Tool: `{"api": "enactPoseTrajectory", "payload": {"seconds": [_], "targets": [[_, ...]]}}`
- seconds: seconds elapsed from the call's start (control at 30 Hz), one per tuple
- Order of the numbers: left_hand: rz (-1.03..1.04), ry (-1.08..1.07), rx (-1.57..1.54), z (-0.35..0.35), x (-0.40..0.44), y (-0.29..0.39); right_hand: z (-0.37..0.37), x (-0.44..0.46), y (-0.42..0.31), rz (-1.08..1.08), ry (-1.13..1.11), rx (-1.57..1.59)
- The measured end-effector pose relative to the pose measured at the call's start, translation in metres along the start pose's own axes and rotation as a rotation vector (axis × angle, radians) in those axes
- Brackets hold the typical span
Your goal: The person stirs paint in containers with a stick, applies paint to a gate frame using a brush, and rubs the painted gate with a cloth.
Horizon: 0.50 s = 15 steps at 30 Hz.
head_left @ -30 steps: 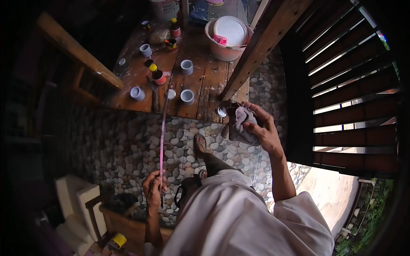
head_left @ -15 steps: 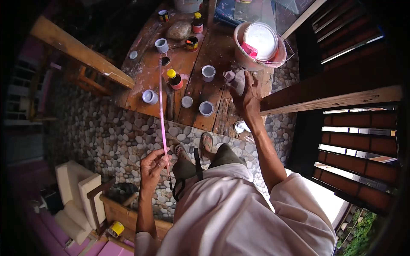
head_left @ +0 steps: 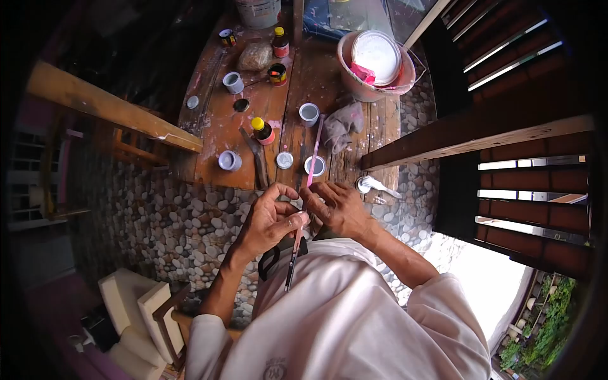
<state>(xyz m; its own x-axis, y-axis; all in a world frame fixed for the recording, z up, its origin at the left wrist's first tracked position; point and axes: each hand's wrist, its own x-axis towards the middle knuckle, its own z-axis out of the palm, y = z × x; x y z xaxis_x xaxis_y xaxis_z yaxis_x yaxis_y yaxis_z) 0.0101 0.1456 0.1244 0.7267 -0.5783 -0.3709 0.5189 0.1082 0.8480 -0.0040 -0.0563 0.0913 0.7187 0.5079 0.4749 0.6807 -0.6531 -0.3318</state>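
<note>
A long thin pink stick (head_left: 315,152) with a dark lower end runs from above the table down to my shirt. My left hand (head_left: 272,218) pinches it between thumb and fingers near my waist. Close beside it, my right hand (head_left: 342,209) has its fingers curled around the same stretch of the stick, its fingertips partly hidden. Just beyond the hands, the stick passes in front of an open paint can (head_left: 320,167). A crumpled grey rag (head_left: 344,123) lies on the table to the right of the stick's far end.
The wooden table (head_left: 212,171) holds several small cans, a yellow-capped bottle (head_left: 263,132), a stone (head_left: 256,57) and a pink bucket (head_left: 364,95) with a white lid. A white-smeared brush (head_left: 377,185) lies at the front edge. A wooden post (head_left: 468,147) stands right; a cream chair (head_left: 136,316) lower left.
My right hand has let go of the rag, which now lies on the table, and come back to the stick. My left hand has moved right and up with the stick.
</note>
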Motion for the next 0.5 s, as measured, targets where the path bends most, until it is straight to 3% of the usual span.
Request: {"api": "enactPoseTrajectory", "payload": {"seconds": [0.1,0.13,0.17,0.23,0.27,0.43,0.5], "targets": [[-0.018,0.132,-0.046,-0.011,0.016,-0.009,-0.014,0.000,0.011,0.052,0.058,-0.108],[0.027,0.187,0.017,-0.023,0.025,-0.031,-0.018,-0.003,0.017,0.166,0.116,-0.068],[0.206,0.217,0.247,-0.043,0.044,-0.075,-0.022,-0.006,0.019,0.278,0.173,-0.028],[0.254,0.254,0.802,-0.053,0.057,-0.098,-0.036,-0.006,0.011,0.401,0.259,0.055],[0.280,0.255,0.873,-0.062,0.070,-0.122,-0.037,-0.008,0.007,0.476,0.273,0.025],[0.254,0.340,0.984,-0.071,0.133,-0.182,-0.034,-0.024,-0.009,0.660,0.269,0.092],[0.379,0.365,0.943,-0.074,0.155,-0.202,-0.024,-0.031,-0.006,0.714,0.247,0.090]]}}
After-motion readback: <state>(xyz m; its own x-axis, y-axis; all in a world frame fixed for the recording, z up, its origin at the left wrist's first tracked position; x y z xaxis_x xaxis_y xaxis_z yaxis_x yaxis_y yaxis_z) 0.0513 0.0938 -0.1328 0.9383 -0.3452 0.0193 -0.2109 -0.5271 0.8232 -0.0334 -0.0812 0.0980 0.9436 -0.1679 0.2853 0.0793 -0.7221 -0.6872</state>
